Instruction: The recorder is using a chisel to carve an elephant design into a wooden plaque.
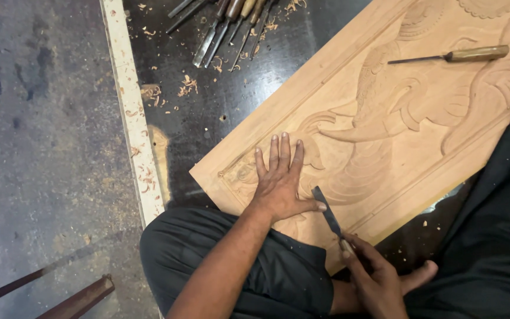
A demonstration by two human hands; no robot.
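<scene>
We look down as our left hand (280, 180) lies flat, fingers spread, on a pale carved wooden panel (385, 124) resting across our lap and a dark worktop (237, 94), holding nothing. Our right hand (376, 280) is closed around a flat-bladed chisel (327, 212), its edge set on the relief just beside the left thumb. With the blade so near that thumb, we judge a slip could cut it or gouge the elephant figure. A second, wooden-handled chisel (453, 57) lies loose on the panel and might roll; more carving tools (225, 26) and shavings (187, 85) sit beyond
</scene>
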